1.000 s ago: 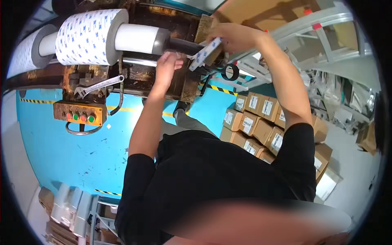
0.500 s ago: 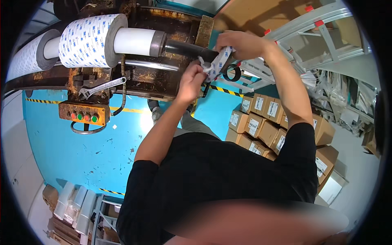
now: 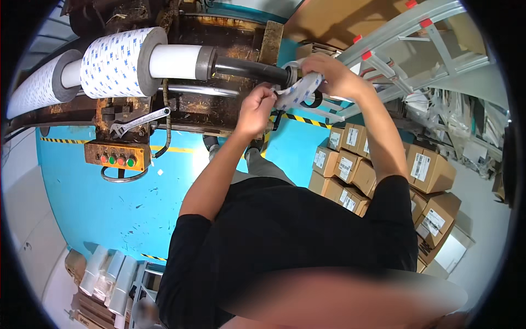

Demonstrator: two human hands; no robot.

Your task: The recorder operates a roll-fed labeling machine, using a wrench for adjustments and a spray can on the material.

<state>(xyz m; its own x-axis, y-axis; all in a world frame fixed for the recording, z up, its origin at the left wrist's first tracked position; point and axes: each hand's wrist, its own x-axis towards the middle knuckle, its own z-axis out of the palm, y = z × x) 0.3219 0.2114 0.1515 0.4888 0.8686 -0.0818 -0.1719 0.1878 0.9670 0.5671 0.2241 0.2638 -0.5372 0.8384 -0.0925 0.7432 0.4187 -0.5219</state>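
Note:
Both of my hands are past the right end of a black shaft. A white strip with blue print stretches between them, partly curled. My left hand pinches its near left end with closed fingers. The strip's far right end is in my right hand, whose fingers bend over it and partly hide it. Behind the strip is a black ring-shaped part, mostly covered. Further left on the shaft sit a wide roll of white, blue-printed material and a white core with a dark collar.
A wrench lies on the rusty machine above an orange control box with several red and green buttons. An aluminium ladder leans at the far right. Stacked cardboard boxes stand right of my legs. Wrapped rolls lie lower left.
The strip was bunched and twisted between my hands; it now spreads out longer and flatter. My right hand has shifted slightly right and down, and the whole view has shifted a little.

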